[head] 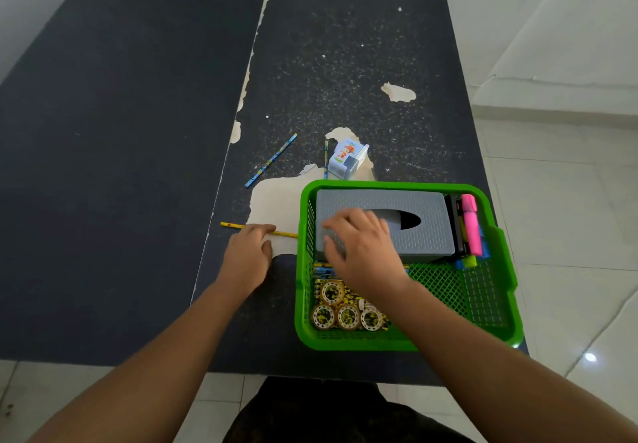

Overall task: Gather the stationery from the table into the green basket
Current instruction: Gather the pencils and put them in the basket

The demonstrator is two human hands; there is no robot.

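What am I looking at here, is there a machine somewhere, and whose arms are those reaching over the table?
No machine: a person wears a camera on the head, so you look down along their own arms. The left hand lies over a yellow pencil on the dark table. The right hand rests on a grey box inside the green basket, beside highlighters and tape rolls. Two blue pencils and a small printed box lie outside. Whether either grip has closed is unclear.

Glossy green plastic mesh basket (497, 214)
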